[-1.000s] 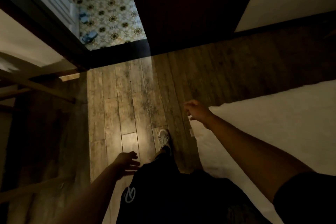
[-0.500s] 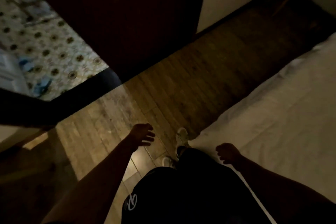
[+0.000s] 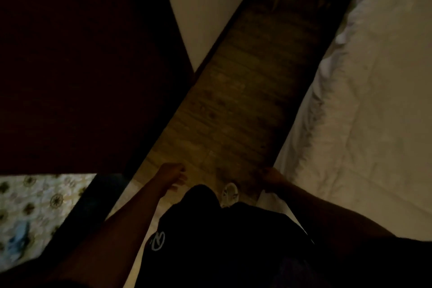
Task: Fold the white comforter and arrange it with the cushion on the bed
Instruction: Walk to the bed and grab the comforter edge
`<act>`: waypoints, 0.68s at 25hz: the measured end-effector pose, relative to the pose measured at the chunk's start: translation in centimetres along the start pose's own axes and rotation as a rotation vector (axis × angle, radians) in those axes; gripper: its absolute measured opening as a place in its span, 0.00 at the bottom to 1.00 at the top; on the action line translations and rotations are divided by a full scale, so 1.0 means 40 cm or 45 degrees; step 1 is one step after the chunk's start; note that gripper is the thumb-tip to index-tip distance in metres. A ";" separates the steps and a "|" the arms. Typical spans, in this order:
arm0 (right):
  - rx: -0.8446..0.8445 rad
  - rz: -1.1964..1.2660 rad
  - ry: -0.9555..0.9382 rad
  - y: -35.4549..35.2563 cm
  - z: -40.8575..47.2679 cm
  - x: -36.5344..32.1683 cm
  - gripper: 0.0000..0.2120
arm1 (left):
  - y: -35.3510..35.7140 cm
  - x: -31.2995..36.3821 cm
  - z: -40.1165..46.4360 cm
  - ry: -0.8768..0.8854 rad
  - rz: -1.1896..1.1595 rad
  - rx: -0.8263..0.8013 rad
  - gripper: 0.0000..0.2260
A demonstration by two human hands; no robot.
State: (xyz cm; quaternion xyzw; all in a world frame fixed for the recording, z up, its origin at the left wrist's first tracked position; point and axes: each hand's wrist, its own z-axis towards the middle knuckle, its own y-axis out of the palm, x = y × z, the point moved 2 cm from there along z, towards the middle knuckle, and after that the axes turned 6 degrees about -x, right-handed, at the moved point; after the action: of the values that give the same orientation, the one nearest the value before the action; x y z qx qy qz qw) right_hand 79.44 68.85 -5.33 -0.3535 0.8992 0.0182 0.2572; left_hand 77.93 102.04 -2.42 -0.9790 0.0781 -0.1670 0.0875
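So the left hand (image 3: 171,174) was hanging over the wooden floor (image 3: 236,110) with fingers loosely curled and nothing in it, a bit off from the bed (image 3: 289,147) on the side away from it. The right hand (image 3: 271,176) was right at the bed's near corner, low against the edge, but it was too dark to say whether it had hold of the fabric or was only touching it. Between the two hands, one white shoe (image 3: 230,194) poked out from under black shorts (image 3: 224,236) with a small white logo. The white comforter (image 3: 374,100) lay spread over the bed, its rumpled edge hanging along the side facing the floor strip. Beyond that strip from the bed stood a pale wall (image 3: 201,7) and a dark door (image 3: 81,65), and farther still a patch of patterned tile (image 3: 39,206). Couldn't pick out the cushion anywhere.
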 end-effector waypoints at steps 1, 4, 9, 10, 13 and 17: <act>0.023 0.058 -0.082 -0.025 0.011 -0.075 0.21 | -0.011 0.019 0.025 -0.014 0.093 -0.001 0.14; 0.155 0.186 -0.110 -0.156 0.080 -0.291 0.15 | -0.046 0.131 0.100 -0.040 0.295 0.009 0.14; 0.375 0.374 -0.233 -0.374 0.175 -0.553 0.13 | -0.085 0.403 0.240 -0.046 0.405 -0.086 0.10; 0.440 0.419 -0.241 -0.415 0.189 -0.580 0.11 | -0.085 0.475 0.268 -0.039 0.460 -0.099 0.10; 0.605 0.392 -0.113 -0.473 0.214 -0.586 0.10 | -0.050 0.708 0.331 0.081 0.690 -0.164 0.07; 0.649 0.478 0.157 -0.506 0.243 -0.464 0.09 | 0.097 1.011 0.371 0.244 0.851 -0.352 0.08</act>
State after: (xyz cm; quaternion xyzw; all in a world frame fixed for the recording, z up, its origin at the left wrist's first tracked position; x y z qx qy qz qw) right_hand 108.33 67.37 -1.91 -0.1062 0.9382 -0.1820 0.2744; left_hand 120.19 93.04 -4.32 -0.8818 0.4232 -0.2081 -0.0036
